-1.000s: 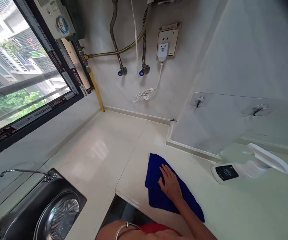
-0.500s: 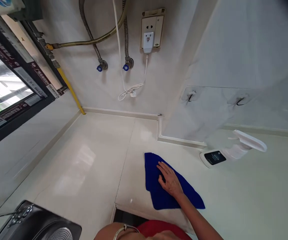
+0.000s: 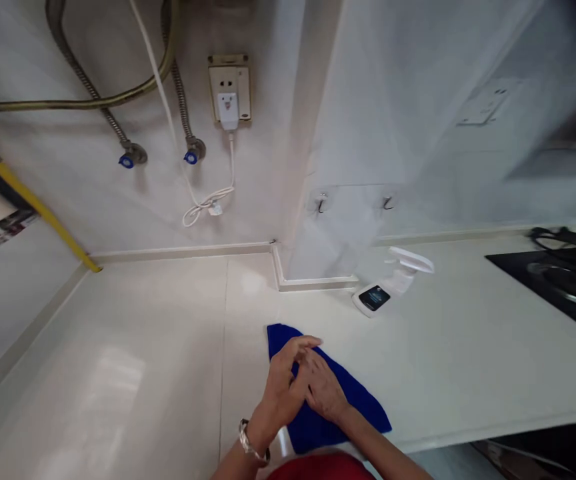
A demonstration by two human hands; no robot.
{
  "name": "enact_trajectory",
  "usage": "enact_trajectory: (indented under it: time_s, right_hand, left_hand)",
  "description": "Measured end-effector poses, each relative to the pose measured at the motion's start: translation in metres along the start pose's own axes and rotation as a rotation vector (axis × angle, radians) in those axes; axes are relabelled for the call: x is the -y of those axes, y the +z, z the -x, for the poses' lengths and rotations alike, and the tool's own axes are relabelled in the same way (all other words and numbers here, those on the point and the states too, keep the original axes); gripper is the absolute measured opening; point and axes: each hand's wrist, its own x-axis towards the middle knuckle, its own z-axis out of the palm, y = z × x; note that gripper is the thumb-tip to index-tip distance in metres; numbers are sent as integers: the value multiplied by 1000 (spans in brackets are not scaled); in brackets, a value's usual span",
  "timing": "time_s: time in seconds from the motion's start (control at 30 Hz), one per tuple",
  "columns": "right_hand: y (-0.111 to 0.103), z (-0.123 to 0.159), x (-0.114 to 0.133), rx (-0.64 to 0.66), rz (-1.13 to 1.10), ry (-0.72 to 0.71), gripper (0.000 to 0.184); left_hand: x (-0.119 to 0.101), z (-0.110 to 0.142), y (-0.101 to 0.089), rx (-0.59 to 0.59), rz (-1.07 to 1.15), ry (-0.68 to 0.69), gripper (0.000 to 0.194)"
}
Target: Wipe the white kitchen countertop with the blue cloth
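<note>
1. Head view, item under the hands: a blue cloth [image 3: 335, 413] lay flat on the cream worktop [image 3: 143, 373], near its front edge and just right of the seam in the surface. One corner pointed toward the wall; the opposite end trailed toward the front edge.

2. Head view, handling judgement: the cloth appeared soft, limp and light, probably microfibre. It should fold and bunch freely and carry no risk of breakage. On the glossy worktop it may slide under a flat palm. A corner or a free edge looked the soundest place to pinch it; the exposed far corner was the most accessible.

3. Head view, right hand [image 3: 324, 393]: it rested palm down on the middle of the cloth, fingers loosely spread and flat. It pressed rather than gripped; nothing was enclosed in it. The forearm entered from the lower right.

4. Head view, left hand [image 3: 284, 380]: it came in from below, a bracelet [image 3: 253, 445] on the wrist. Its fingers were curled over the back of the right hand, touching it. Whether they also pinched the cloth could not be determined, as the hands overlapped.

5. Head view, surroundings: a white spray bottle [image 3: 393, 283] lay on its side, well apart from the cloth, near the wall's jutting corner. A hob [image 3: 558, 283] sat at the far right. A wall socket [image 3: 229, 87] with a plug and hoses [image 3: 93, 100] was mounted above.
</note>
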Motion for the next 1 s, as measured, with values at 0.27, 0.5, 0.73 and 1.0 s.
enact_trajectory:
  time_s: [0.27,0.5,0.73,1.0]
  right_hand:
    - [-31,46,0,93,65,141,70]
    - [-28,19,-17,147,48,252,74]
    - [4,-29,-76,-70,251,522,61]
    - [35,-87,-132,-174,316,682,58]
  left_hand:
    - [71,6,78,73,-316,59,56]
    - [109,-6,111,-77,-728,202,64]
    - [158,-48,68,-184,-798,95,58]
    - [239,-11,-43,-362,-862,-409,59]
